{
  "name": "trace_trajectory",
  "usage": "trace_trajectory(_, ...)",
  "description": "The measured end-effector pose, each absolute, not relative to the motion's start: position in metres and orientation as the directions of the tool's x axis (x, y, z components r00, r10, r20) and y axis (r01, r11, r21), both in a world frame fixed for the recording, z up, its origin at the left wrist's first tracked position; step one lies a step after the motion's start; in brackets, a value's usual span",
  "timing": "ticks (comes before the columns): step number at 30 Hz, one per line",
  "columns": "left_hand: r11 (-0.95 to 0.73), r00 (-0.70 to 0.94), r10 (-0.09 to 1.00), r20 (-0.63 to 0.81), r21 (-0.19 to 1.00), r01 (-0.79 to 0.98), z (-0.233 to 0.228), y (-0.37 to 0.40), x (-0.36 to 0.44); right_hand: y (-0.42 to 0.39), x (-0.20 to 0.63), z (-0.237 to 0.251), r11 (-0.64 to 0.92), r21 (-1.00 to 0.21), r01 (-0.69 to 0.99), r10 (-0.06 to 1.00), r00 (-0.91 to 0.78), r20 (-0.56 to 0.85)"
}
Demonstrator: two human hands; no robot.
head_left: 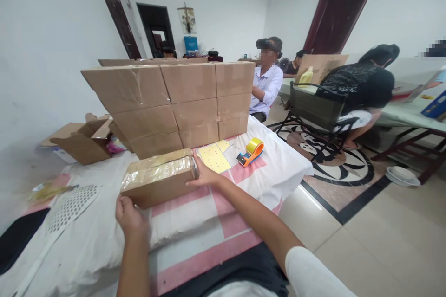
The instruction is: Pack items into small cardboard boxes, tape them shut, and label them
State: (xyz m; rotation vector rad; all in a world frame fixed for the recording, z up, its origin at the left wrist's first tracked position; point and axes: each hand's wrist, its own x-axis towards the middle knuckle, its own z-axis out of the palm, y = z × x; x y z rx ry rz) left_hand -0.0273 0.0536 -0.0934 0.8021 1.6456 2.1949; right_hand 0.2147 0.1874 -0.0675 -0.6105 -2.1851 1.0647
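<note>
Between my hands is a long cardboard box (156, 181), its top covered by shiny clear tape. My left hand (128, 216) grips its near left corner, the fingers partly hidden behind the cardboard. At the right end my right hand (202, 171) is wrapped around the edge, thumb on the front face. Behind the box rises a stack of similar taped cardboard boxes (195, 120). An orange tape dispenser (251, 151) with a yellow roll lies to the right of my right hand. A yellow dotted patch (213, 158) shows on the tablecloth beside that hand.
An opened carton (83, 139) stands left of the stack. A white fly swatter (71, 209) and a dark flat object (22, 239) lie at the left. Across the table sits a person in a light shirt (270, 79); another sits on a chair (318, 109) at right.
</note>
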Motion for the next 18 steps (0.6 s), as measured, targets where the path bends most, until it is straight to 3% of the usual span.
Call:
trace_trajectory(6, -0.319, -0.855, 0.456, 0.246, 0.942, 0.100, -0.094, 0.050, -0.019, 0.177, 0.223, -0.066, 0.578, -0.805, 0.131, 0.681, -0.621, 0.388)
trace_trajectory(10, -0.375, -0.811, 0.517, 0.273, 0.924, 0.071, -0.090, 0.047, -0.010, 0.163, 0.263, -0.059, 0.484, -0.874, 0.037, 0.787, -0.455, 0.416)
trace_trajectory(13, -0.356, -0.780, 0.555, 0.290, 0.930, 0.093, -0.088, 0.046, -0.008, 0.160, 0.317, -0.037, 0.494, -0.869, -0.015, 0.848, -0.212, 0.486)
trace_trajectory(15, -0.331, -0.773, 0.570, 0.278, 0.939, 0.094, -0.087, 0.046, -0.008, 0.159, 0.366, -0.015, 0.555, -0.832, 0.027, 0.831, 0.028, 0.555)
trace_trajectory(18, -0.305, -0.766, 0.598, 0.235, 0.951, 0.054, -0.085, 0.045, -0.008, 0.159, 0.453, 0.016, 0.567, -0.763, 0.310, 0.703, 0.301, 0.645)
